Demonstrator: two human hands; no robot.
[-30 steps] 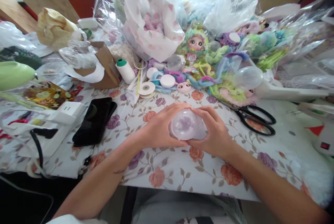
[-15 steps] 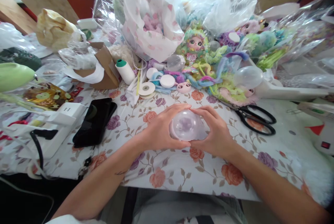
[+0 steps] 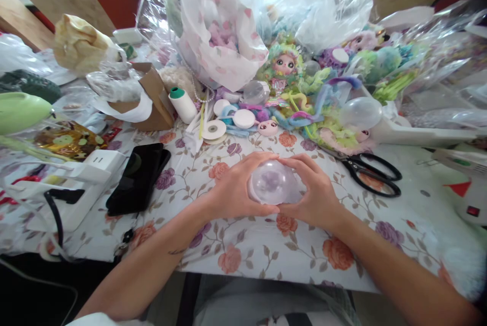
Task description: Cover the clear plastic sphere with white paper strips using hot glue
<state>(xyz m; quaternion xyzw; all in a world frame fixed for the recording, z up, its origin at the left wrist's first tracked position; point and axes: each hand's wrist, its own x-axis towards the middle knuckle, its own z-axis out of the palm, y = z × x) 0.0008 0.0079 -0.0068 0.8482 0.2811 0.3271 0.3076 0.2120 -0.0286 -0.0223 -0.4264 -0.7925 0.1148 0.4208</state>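
Between my hands, just above the flowered tablecloth, is a clear plastic ball, shiny and slightly cloudy. My left hand curves round its left side, thumb below and fingers on top. From the right, my right hand cups it the same way, and the fingertips of both hands nearly meet above and below. Whether the ball is one piece or two halves I cannot tell. Similar clear round pieces lie farther back, one on the right and one in the middle.
Black-handled scissors lie to the right, near a glue gun. Dark phones and a white power strip are on the left. Behind stand a thread cone, a ribbon spool, a doll and plastic bags.
Both hands keep the same grip on the ball. Almost nothing has moved, apart from a very slight shift of the view.
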